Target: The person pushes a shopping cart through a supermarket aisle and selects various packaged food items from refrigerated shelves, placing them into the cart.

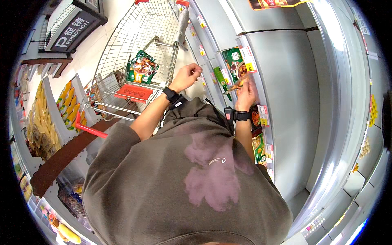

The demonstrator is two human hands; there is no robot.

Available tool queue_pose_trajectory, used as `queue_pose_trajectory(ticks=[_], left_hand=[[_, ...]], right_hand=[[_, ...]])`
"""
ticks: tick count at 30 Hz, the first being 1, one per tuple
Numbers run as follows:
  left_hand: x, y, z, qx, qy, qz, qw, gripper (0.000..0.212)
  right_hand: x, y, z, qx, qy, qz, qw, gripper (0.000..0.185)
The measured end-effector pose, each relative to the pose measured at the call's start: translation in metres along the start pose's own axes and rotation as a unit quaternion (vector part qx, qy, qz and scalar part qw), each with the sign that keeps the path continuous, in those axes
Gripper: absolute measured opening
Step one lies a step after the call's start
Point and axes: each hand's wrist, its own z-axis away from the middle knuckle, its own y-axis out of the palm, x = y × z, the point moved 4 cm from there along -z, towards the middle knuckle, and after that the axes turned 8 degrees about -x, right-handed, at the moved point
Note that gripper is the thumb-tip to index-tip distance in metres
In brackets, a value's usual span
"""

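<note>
My right hand [246, 95], a black band on its wrist, reaches to the refrigerated shelf and pinches the edge of a food packet [236, 86], which is partly blurred. Just beyond it a green food pouch [231, 58] with a picture of a dish stands on the shelf, and another green packet [220, 76] lies on a lower level. My left hand [187, 76] is raised between the shopping cart and the shelf, its fingers curled, with nothing visible in them. Green food pouches [142, 68] lie in the wire shopping cart [122, 39], to the left of that hand.
Grey shelf panels [281, 76] rise on the right, with price tags [248, 59] along the shelf edge. Yellow packets [68, 104] and bagged goods [41, 122] fill a display on the left. A promotion sign [72, 32] stands beyond the cart.
</note>
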Motion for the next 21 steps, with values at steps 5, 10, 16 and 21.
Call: queue_pose_trajectory(ticks=[5,10,16,21], left_hand=[[0.001,-0.020,-0.016,-0.066,0.038,-0.071,0.995,0.027],[-0.019,-0.077,-0.018,-0.150,0.032,-0.020,0.988,0.035],[-0.053,-0.118,0.013,-0.129,0.122,-0.152,0.972,0.027],[-0.048,-0.124,0.028,-0.169,0.148,-0.173,0.959,0.009]], right_hand=[[0.000,0.046,0.011,0.186,-0.107,0.100,0.971,0.007],[0.020,0.095,0.050,0.306,-0.182,0.215,0.910,0.013],[0.031,0.135,0.081,0.389,-0.278,0.237,0.845,0.007],[0.028,0.140,0.083,0.402,-0.295,0.262,0.826,0.008]])
